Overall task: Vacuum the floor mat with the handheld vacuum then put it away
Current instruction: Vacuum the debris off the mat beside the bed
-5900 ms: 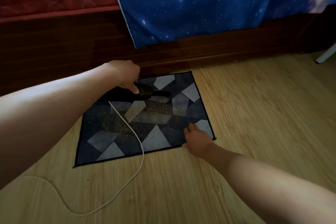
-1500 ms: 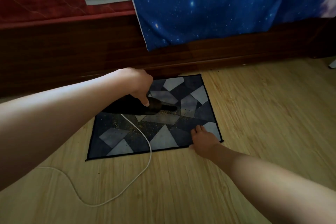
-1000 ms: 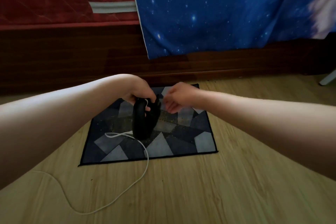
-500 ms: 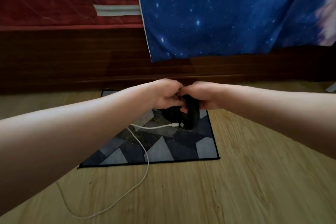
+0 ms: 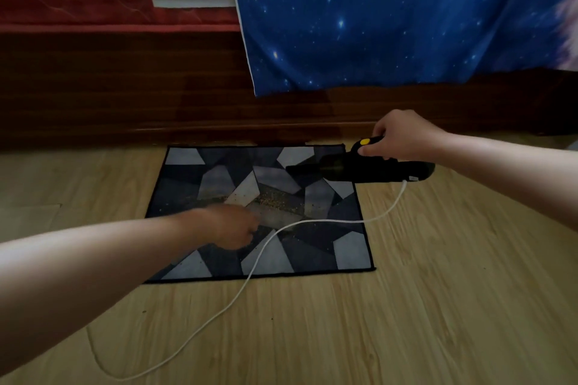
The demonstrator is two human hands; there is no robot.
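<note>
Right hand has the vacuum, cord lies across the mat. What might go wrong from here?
1. The white cord crosses the mat beside the crumbs; the vacuum in the right hand may snag it or scatter grains.
2. The left hand is blurred above the mat, not clearly pressing it, so the mat might bunch.

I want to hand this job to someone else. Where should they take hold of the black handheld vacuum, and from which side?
By the top handle, just behind the yellow button, coming from above, as the right hand grips it. The handheld vacuum lies level, its nozzle points left over the mat, and the white cord leaves its rear, so avoid both ends.
</note>
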